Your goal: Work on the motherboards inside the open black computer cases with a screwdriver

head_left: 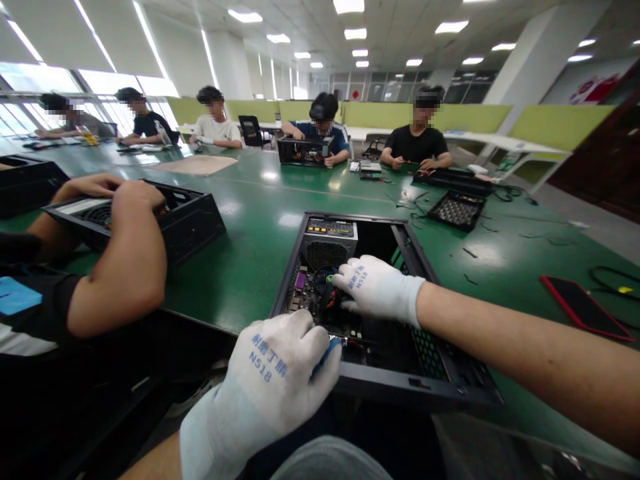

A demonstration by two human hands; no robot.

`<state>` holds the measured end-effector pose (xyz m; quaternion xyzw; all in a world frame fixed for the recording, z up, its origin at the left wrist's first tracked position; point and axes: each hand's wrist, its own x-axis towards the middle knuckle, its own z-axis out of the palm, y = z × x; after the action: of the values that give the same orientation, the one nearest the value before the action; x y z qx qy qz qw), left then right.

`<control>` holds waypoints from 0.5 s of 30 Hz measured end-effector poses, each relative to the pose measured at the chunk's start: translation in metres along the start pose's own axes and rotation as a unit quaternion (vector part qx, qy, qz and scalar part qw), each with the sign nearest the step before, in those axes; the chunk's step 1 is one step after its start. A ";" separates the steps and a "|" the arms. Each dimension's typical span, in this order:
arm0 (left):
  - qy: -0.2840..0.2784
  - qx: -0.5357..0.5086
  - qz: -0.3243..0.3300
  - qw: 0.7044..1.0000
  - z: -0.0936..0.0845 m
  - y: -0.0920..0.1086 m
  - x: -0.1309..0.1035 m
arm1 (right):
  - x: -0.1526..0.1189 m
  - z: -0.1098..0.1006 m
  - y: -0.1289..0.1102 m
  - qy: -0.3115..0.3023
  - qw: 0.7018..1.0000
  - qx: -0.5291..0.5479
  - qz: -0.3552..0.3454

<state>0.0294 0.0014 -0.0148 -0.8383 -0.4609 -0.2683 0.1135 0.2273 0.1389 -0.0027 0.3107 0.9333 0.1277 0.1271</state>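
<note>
Computer case [380,377] lies open on the green surface [240,280]. Left hand [275,370] is at its near side, right hand [373,287] reaches inside; whether their fingers are clamped, I cannot tell.

The left hand [280,380] and the right hand [373,287] wear white gloves [250,407] with blue writing [269,358] and pale blue cuffs [409,295]. The computer case [380,380] is black. Inside it are a purple plug [301,281] and a grey box [343,247] with a black and yellow sticker [330,229]. The tabletop [245,233] is green. One black pad [583,307] has a red edge.
</note>
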 end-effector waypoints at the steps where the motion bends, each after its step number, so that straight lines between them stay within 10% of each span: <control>1: 0.000 -0.001 -0.002 1.000 0.000 0.000 0.000 | -0.002 -0.001 0.001 -0.003 1.000 -0.004 0.003; 15: 0.005 0.001 0.002 1.000 0.002 0.000 0.000 | -0.014 -0.008 0.003 -0.232 0.970 0.017 0.069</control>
<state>0.0297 0.0023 -0.0166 -0.8379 -0.4587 -0.2716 0.1174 0.2375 0.1311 0.0083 0.3980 0.8564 0.0449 0.3258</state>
